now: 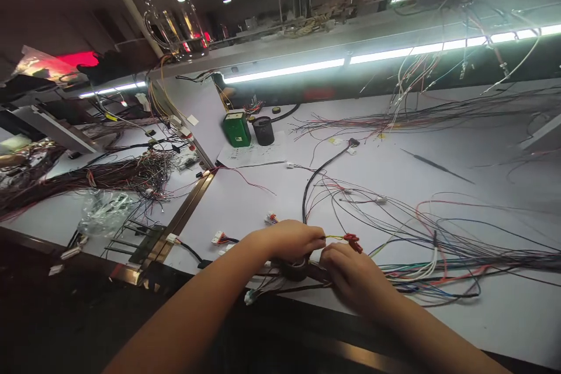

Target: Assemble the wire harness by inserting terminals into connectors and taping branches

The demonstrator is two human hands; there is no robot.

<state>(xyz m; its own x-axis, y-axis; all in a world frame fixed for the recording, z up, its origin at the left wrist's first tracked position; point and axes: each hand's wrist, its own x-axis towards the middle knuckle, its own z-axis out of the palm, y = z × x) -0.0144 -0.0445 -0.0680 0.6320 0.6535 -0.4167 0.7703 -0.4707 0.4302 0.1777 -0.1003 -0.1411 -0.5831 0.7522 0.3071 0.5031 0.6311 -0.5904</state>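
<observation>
My left hand and my right hand meet near the front edge of a white workbench. Between them runs a thin yellow wire that ends in a small red connector; the fingers of both hands pinch around it. A dark roll of tape sits under my left hand, partly hidden. A bundle of coloured wires runs off to the right from my right hand. A black cable curves away from my left hand toward the back.
A green box and a black cup stand on a paper sheet at the back. White connectors lie left of my hands. A second bench on the left holds a wire harness and a plastic bag. A light strip glows above.
</observation>
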